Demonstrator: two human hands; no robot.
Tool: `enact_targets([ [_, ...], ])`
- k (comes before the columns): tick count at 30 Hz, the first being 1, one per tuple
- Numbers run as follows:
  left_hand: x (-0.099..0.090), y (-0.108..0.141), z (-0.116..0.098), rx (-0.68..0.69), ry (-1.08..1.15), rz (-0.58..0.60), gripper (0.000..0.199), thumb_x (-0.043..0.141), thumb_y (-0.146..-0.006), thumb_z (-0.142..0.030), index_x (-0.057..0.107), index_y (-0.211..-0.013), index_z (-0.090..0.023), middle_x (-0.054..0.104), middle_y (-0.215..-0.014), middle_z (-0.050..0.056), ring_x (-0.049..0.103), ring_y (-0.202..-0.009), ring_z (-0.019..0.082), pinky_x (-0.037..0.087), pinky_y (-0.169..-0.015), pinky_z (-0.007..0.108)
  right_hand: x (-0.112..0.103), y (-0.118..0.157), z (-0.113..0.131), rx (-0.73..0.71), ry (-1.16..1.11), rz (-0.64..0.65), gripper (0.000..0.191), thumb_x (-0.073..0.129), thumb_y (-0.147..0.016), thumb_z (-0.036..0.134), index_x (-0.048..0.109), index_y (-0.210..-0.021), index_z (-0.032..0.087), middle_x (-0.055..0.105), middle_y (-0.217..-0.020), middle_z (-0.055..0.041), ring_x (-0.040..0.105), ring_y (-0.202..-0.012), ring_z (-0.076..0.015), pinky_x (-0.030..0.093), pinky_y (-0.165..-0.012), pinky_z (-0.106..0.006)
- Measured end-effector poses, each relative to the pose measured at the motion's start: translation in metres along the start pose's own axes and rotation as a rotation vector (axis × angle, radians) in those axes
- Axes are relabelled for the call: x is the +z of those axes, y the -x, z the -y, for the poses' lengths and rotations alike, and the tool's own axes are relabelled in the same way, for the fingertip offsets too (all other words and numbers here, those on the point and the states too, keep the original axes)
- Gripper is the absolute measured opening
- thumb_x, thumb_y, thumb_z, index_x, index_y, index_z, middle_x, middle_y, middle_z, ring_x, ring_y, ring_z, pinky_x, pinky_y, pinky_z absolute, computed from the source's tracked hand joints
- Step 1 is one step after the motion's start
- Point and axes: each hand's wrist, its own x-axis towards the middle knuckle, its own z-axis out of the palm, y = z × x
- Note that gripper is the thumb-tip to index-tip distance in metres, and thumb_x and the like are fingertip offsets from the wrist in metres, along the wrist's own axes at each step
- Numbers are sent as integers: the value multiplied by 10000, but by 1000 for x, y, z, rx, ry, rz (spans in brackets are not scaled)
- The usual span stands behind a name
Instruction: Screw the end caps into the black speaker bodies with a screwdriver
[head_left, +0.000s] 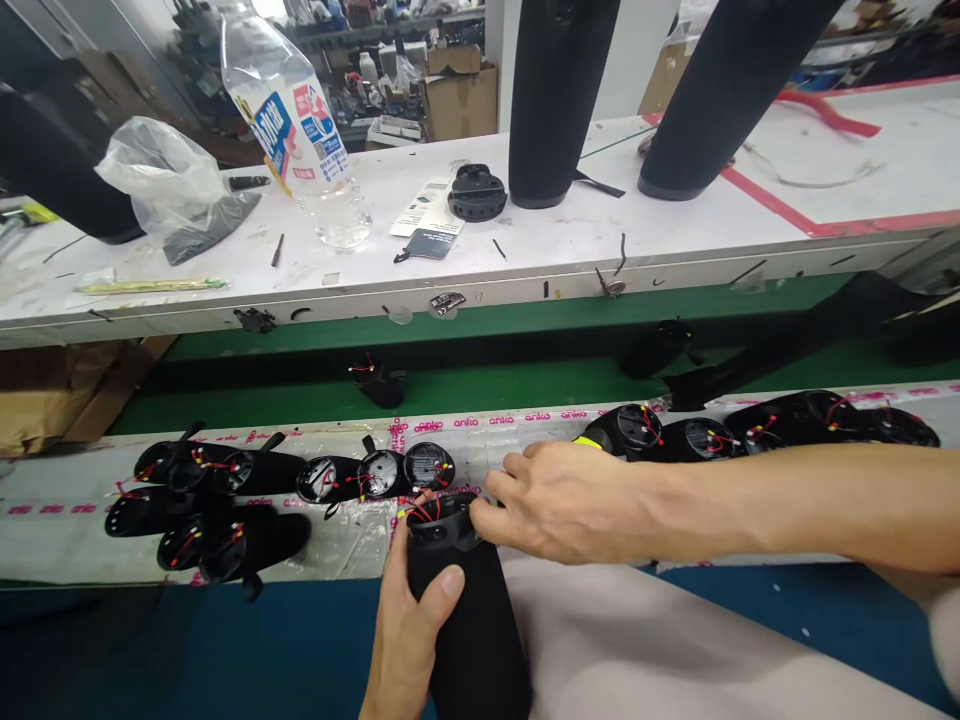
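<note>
A black fabric-covered cylindrical speaker body point(472, 640) stands tilted in front of me, its end facing up. Red wires point(427, 512) with a small pale connector come out of that end. My left hand point(412, 610) is wrapped around the upper left side, thumb across the front. At the right edge of the rim, my right hand point(540, 505) has its fingers curled and pressed together; whatever they pinch is hidden. A yellow-green piece point(592, 440) shows just behind the right hand, mostly covered.
Similar black cylinders with wires lie left point(262, 475) and right point(637, 425) on a taped strip point(480, 435). A white bench point(420, 280) beyond carries a plastic bottle point(300, 130), a plastic bag point(161, 165), a black round part point(478, 192) and tall black cylinders point(559, 100).
</note>
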Motion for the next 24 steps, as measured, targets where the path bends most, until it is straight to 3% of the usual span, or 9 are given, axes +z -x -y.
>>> enact_targets([
  [2, -3, 0, 1, -14, -118, -9, 854, 916, -753, -644, 684, -1467, -235, 740, -1497, 140, 601, -1478, 439, 391, -1294, 564, -5, 0, 1, -9, 22, 15, 161, 535, -989, 81, 584, -1102, 185, 587, -780, -25, 490, -590, -202, 220, -511, -387],
  [7, 1, 6, 1, 2, -320, -161, 965, 906, -734, -681, 628, -1524, -200, 753, -1436, 188, 628, -1415, 480, 431, -1233, 627, -23, 0, 10, -11, 20, 143, 224, 542, -906, 20, 626, -1048, 171, 556, -775, -34, 477, -596, -199, 216, -473, -394],
  [10, 7, 12, 1, 3, -367, -224, 987, 881, -727, -708, 618, -1517, -177, 737, -1429, 218, 616, -1407, 503, 402, -1233, 652, -20, -1, 15, 5, -22, 140, 231, 574, -875, 7, 631, -1027, 171, 562, -792, -34, 502, -612, -206, 200, -470, -397],
  [12, 4, 15, 3, 9, -336, -244, 984, 878, -725, -682, 602, -1531, -189, 718, -1458, 210, 594, -1440, 498, 374, -1261, 637, -12, -2, 15, 49, -127, 117, 158, 580, -962, 56, 627, -1047, 181, 606, -807, -28, 529, -611, -203, 211, -485, -389],
  [14, -7, 15, 11, 56, -292, -284, 908, 851, -759, -619, 598, -1529, -209, 696, -1505, 179, 571, -1486, 468, 358, -1289, 605, -4, -4, 15, 95, -309, 39, 68, 556, -1088, 179, 622, -1085, 195, 670, -853, -26, 596, -661, -201, 269, -524, -365],
  [17, -37, 9, 34, 114, -304, -449, 844, 800, -810, -569, 566, -1538, -212, 635, -1584, 173, 557, -1519, 431, 411, -1271, 582, 8, -7, 12, 250, -559, -44, 168, 534, -1160, 334, 622, -1211, 200, 741, -922, -28, 684, -760, -213, 360, -614, -337],
  [20, -70, -8, 66, -12, -459, -585, 1044, 845, -779, -553, 409, -1683, -266, 680, -1493, 172, 708, -1328, 405, 535, -1149, 577, 26, -20, 3, 424, -689, 25, 218, 526, -1168, 362, 645, -1263, 208, 764, -909, -27, 703, -756, -228, 378, -654, -333],
  [24, -98, -48, 101, -24, -481, -677, 941, 866, -735, -545, 524, -1546, -214, 690, -1440, 215, 711, -1287, 439, 552, -1115, 597, 58, -70, -24, 484, -691, 124, 241, 547, -1165, 381, 710, -1112, 212, 771, -915, -35, 731, -814, -229, 415, -693, -326],
])
